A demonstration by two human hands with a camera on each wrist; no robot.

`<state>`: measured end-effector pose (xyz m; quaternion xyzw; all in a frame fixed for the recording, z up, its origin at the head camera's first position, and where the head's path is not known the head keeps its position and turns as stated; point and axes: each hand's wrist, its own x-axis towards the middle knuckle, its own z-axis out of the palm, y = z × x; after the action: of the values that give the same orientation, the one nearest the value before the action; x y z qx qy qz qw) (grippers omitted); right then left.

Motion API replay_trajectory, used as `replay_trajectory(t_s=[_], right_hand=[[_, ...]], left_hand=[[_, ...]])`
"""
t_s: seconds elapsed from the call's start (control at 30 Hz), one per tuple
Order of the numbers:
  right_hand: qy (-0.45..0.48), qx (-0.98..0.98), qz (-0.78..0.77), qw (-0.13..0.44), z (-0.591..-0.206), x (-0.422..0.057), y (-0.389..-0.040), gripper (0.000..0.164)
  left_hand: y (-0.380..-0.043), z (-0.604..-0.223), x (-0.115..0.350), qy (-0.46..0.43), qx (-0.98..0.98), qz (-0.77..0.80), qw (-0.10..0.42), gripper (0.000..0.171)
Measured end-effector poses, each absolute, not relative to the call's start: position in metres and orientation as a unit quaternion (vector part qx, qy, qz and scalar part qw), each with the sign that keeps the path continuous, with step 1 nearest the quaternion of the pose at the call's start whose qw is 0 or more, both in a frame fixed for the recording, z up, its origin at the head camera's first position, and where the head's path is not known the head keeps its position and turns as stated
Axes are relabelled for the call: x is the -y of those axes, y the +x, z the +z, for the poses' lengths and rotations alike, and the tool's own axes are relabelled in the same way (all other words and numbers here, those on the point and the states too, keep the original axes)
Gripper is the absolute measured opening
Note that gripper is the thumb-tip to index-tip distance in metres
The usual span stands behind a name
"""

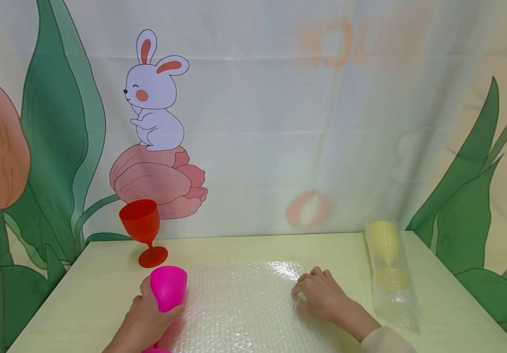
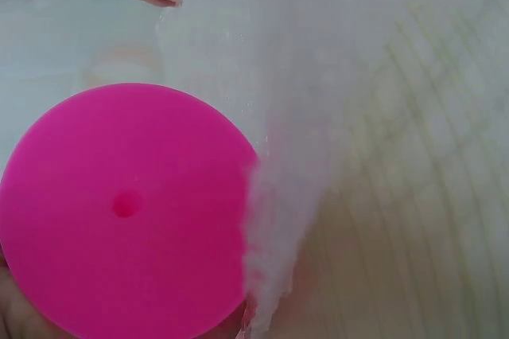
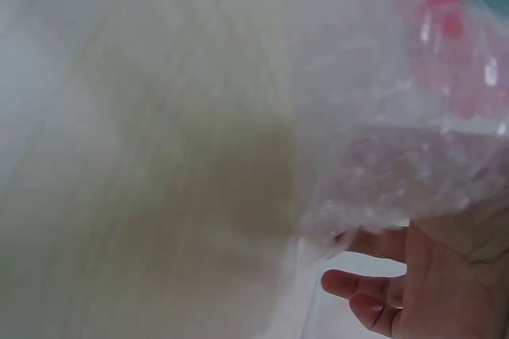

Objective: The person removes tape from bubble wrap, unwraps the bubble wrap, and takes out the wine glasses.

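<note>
My left hand (image 1: 145,314) grips a bright pink plastic goblet (image 1: 168,289) at the left edge of a sheet of clear bubble wrap (image 1: 240,304). The goblet's mouth points away from me, and its round pink base (image 2: 131,212) faces the left wrist camera. At the sheet's right side, my right hand (image 1: 321,296) pinches the edge of the wrap with bent fingers. In the right wrist view a fingertip of that hand (image 3: 449,283) meets the wrap's edge, while its other fingers lie loosely below.
A red goblet (image 1: 140,223) stands upright at the back left of the pale table (image 1: 72,304). On the right lies a yellow goblet (image 1: 386,245) wrapped in bubble wrap. Behind the table hangs a curtain (image 1: 253,122) printed with a rabbit and flowers.
</note>
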<state>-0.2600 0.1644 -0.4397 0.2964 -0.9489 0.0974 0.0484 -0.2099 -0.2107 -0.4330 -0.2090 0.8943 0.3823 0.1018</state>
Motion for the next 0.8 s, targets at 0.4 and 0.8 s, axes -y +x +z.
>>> replay_trajectory(t_s=[0.4,0.8], right_hand=[[0.287,0.957,0.032,-0.016,-0.421,-0.150,-0.256,0.053],[0.287,0.958,0.011,-0.019,-0.417,-0.144,-0.254,0.066]], left_hand=[[-0.212,-0.435,0.214,-0.206,-0.897,0.376,0.109,0.129],[-0.211,-0.433,0.214,-0.208,-0.898,0.373,0.108,0.128]])
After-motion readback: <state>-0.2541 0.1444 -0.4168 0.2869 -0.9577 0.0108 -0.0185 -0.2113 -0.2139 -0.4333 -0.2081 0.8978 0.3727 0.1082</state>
